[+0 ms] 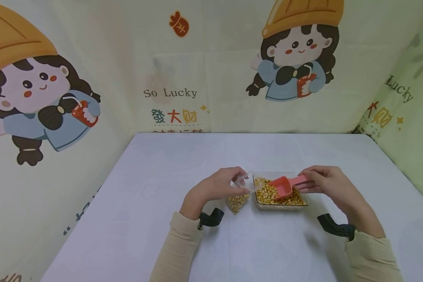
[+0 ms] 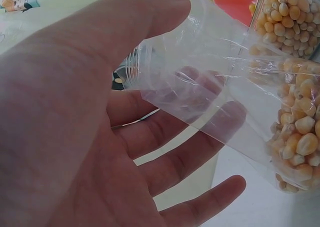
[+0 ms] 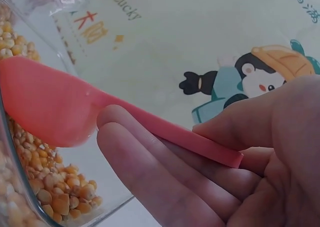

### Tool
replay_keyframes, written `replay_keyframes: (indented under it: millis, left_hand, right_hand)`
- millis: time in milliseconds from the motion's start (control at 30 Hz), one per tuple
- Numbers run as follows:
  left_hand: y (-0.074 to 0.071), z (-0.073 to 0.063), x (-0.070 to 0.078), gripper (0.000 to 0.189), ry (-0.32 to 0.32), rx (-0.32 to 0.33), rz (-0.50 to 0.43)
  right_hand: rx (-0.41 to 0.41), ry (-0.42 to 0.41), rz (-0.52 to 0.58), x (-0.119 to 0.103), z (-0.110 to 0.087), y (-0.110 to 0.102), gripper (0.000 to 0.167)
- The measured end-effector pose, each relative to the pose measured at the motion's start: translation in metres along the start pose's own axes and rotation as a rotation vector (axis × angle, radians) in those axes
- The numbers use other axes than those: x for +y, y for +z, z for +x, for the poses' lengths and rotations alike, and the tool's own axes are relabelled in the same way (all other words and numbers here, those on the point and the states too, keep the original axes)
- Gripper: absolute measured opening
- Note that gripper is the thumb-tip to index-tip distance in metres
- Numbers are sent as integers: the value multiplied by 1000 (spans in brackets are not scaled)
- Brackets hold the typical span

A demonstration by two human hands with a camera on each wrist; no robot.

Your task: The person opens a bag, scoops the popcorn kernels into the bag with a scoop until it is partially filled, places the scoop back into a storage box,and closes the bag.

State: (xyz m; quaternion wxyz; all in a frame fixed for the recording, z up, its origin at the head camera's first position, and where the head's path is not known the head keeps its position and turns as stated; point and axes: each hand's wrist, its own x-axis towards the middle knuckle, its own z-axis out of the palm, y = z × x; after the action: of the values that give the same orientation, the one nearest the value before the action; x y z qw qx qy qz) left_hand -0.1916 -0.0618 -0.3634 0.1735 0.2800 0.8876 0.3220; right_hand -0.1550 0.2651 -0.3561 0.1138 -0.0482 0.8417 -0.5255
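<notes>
The left hand (image 1: 216, 184), fingers loosely curved, holds a clear bag (image 2: 210, 57), kernels (image 2: 302, 122) below them. The right hand (image 1: 326, 180) pinches a pink scoop (image 1: 283, 187), bowl beyond its fingers above a container (image 1: 282, 208).

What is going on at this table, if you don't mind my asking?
A person is working with dried corn. The right hand holds a pink scoop by its handle, its bowl, seemingly empty, at the corn in a clear container. The left hand holds a clear plastic bag near its open mouth, beside the container. Some corn is in the bottom of the bag, and plenty remains in the container.
</notes>
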Motion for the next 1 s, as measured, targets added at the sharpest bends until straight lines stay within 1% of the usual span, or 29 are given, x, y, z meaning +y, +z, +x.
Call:
replay_keyframes:
  millis: [133, 367, 500, 667, 1000]
  left_hand:
    - [0, 0, 1, 51, 4, -4, 2]
    - [-1, 0, 1, 50, 3, -4, -2]
    - [-1, 0, 0, 50, -2, -5, -9]
    - [-1, -1, 2, 50, -3, -4, -11]
    - [-1, 0, 0, 50, 7, -4, 3]
  right_hand:
    - [7, 4, 17, 0, 1, 2, 47]
    - [11, 7, -14, 2, 5, 6, 46]
    - [2, 2, 5, 3, 5, 4, 46]
    - [13, -1, 27, 2, 3, 2, 47]
    - [9, 19, 11, 1, 6, 9, 46]
